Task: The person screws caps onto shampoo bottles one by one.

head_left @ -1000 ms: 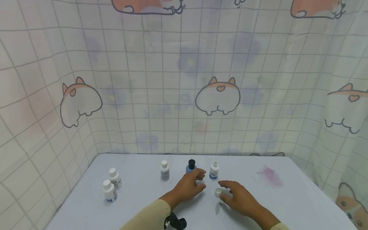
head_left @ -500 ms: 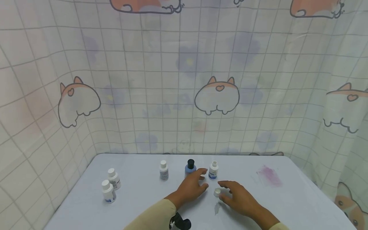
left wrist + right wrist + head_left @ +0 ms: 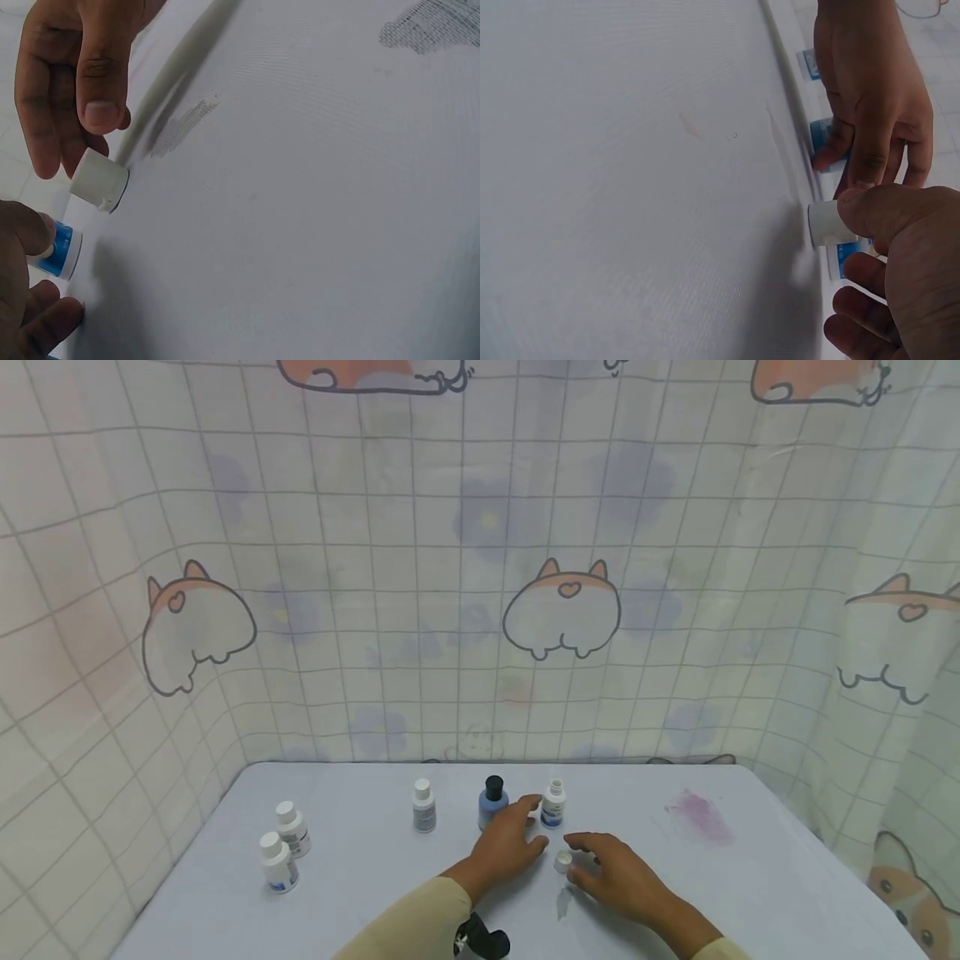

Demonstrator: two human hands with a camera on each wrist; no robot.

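An uncapped white bottle (image 3: 553,806) with a blue-and-white label stands upright near the table's back edge. My left hand (image 3: 510,842) is just left of it, fingers loosely bent and thumb apart, holding nothing. Behind that hand, a blue bottle (image 3: 491,806) with a black cap is partly covered. A small white cap (image 3: 100,180) sits on the table in front of the uncapped bottle. Beside it is my right hand (image 3: 618,878), with its thumb close to the cap and its fingers relaxed; whether the thumb touches it I cannot tell.
A white-capped bottle (image 3: 423,806) stands left of the blue one. Two more white bottles, one in front (image 3: 279,863) and one behind (image 3: 292,829), are at the table's left. A pink stain (image 3: 701,817) marks the right side. A patterned curtain (image 3: 420,568) surrounds the table.
My left hand has shifted right, closer to the uncapped bottle, and more of the blue bottle shows. My right hand and the cap hold their places; the view has turned slightly.
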